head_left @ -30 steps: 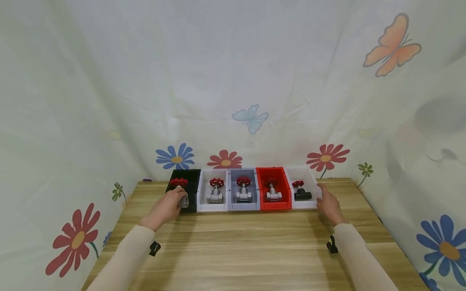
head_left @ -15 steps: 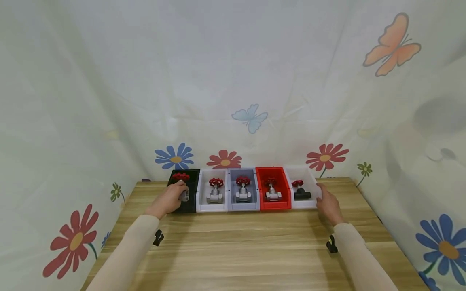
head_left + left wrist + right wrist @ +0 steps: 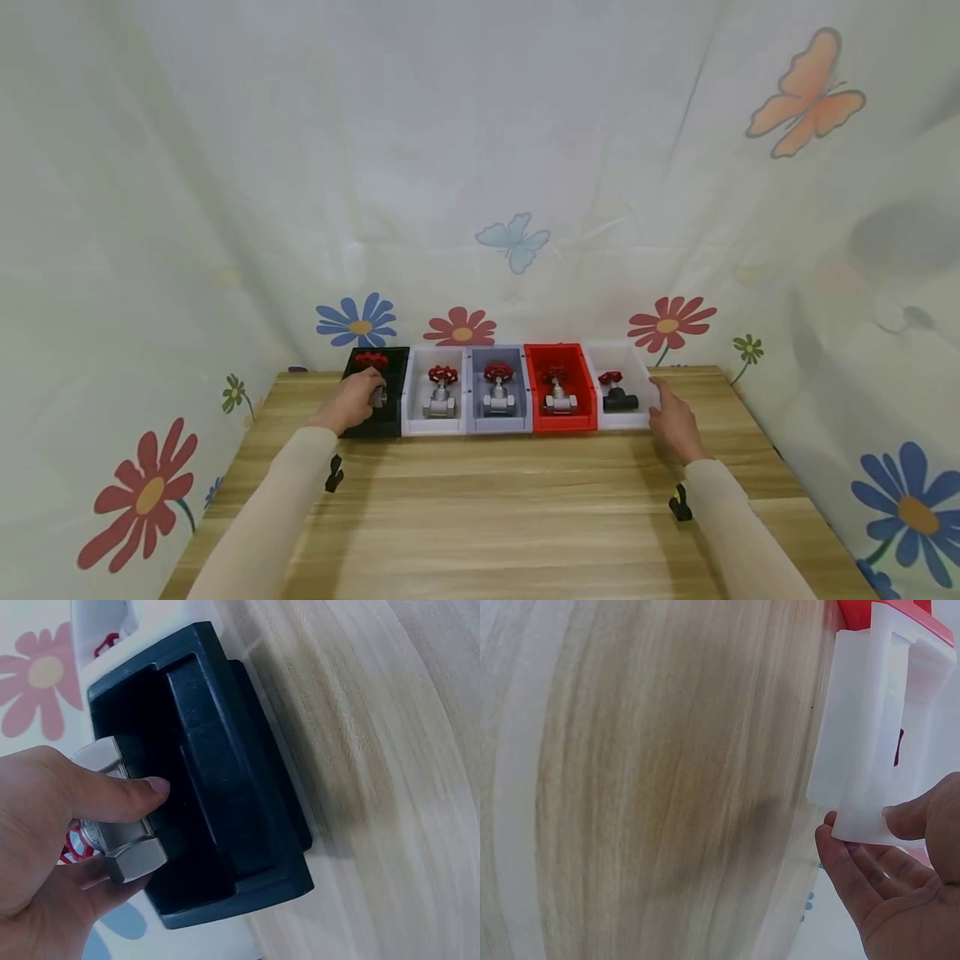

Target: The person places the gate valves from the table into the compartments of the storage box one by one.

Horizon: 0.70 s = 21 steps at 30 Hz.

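In the left wrist view, a silver valve (image 3: 137, 857) with a red handwheel is pinched by my left hand (image 3: 350, 402), thumb across its metal body. It is at the opening of the black bin (image 3: 225, 757), on the left end of a row of bins. Part of the handwheel is hidden behind the fingers. At the row's other end, my right hand (image 3: 675, 425) grips the outer side of a white bin (image 3: 859, 742), thumb on the wall and fingers beneath the corner. A black valve (image 3: 621, 402) with a red handwheel lies inside that bin.
Between the end bins stand another white bin (image 3: 435, 427), a grey bin (image 3: 500, 426) and a red bin (image 3: 566, 424), each holding a silver valve with a red handwheel. The bins stand at the back of a wooden table (image 3: 480, 517), against a flower-print curtain (image 3: 420, 167).
My left hand has moved a little forward over the black bin with the valve in its grip. My right hand keeps its hold on the white bin.
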Tool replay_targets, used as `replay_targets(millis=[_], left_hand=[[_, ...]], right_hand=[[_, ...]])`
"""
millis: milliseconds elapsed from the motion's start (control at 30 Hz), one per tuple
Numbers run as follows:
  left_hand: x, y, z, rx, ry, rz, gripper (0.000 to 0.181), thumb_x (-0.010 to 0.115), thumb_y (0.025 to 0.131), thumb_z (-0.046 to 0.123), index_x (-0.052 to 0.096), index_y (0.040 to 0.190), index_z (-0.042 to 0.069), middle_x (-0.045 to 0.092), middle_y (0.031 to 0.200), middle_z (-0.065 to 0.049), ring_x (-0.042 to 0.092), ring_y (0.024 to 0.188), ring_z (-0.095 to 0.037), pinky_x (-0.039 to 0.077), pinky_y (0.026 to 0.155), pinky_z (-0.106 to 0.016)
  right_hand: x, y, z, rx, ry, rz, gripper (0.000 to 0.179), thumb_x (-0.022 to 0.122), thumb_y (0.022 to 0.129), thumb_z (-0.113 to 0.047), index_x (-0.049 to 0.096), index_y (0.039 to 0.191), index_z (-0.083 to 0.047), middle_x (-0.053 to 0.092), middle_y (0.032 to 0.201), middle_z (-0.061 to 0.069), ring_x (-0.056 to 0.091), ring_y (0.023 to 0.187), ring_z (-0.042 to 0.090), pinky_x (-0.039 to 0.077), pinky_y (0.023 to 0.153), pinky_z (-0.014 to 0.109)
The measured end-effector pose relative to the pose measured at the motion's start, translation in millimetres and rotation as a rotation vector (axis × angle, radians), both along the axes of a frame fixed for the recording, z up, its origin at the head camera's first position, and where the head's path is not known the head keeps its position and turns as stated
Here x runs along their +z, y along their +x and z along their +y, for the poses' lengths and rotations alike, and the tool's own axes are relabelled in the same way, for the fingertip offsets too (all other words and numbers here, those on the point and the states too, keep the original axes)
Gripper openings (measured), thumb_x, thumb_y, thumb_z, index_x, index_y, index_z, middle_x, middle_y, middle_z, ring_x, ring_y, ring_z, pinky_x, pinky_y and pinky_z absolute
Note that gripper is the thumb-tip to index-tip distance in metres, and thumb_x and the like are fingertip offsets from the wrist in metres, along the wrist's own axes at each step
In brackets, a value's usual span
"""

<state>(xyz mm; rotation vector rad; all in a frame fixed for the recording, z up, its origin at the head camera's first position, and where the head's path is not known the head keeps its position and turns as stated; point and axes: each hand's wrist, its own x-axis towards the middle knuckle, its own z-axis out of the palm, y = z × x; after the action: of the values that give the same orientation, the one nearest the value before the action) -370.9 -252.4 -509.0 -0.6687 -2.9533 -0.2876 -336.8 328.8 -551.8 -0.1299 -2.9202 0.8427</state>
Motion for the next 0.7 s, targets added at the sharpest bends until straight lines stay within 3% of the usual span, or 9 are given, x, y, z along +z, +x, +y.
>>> replay_targets(millis=[200,433,700], left_hand=[[-4.2,-6.5,2.3,0.026,-0.009,-0.047,0.043,0.066,0.071,-0.01,0.067,0.113,-0.003,0.064,0.111,-0.014,0.064,0.103,-0.032,0.05,0.096,-0.048],[-17.6,-10.5,3.8,0.042,-0.001,-0.041,0.036,0.069,0.072,-0.008,0.069,0.107,-0.001,0.066,0.105,-0.013,0.063,0.1,-0.031,0.05,0.096,-0.048],[-26.8,-15.6,2.4,0.064,0.003,-0.062,0.037,0.066,0.074,-0.006,0.068,0.111,-0.002,0.065,0.112,-0.017,0.061,0.11,-0.038,0.046,0.1,-0.052]], right_hand=[[0.9,-1.6,-1.8,-0.014,0.001,-0.014,0.057,0.049,0.096,-0.003,0.03,0.149,-0.003,0.048,0.136,0.038,0.051,0.121,0.052,0.043,0.099,0.062],[-1.3,-1.4,0.3,-0.001,0.003,0.004,0.057,0.049,0.095,-0.002,0.03,0.148,-0.002,0.049,0.134,0.039,0.053,0.118,0.053,0.044,0.096,0.063],[-6.3,-5.0,2.9,-0.003,0.008,0.016,0.057,0.049,0.095,-0.002,0.03,0.148,-0.003,0.049,0.134,0.038,0.052,0.12,0.053,0.043,0.098,0.063]])
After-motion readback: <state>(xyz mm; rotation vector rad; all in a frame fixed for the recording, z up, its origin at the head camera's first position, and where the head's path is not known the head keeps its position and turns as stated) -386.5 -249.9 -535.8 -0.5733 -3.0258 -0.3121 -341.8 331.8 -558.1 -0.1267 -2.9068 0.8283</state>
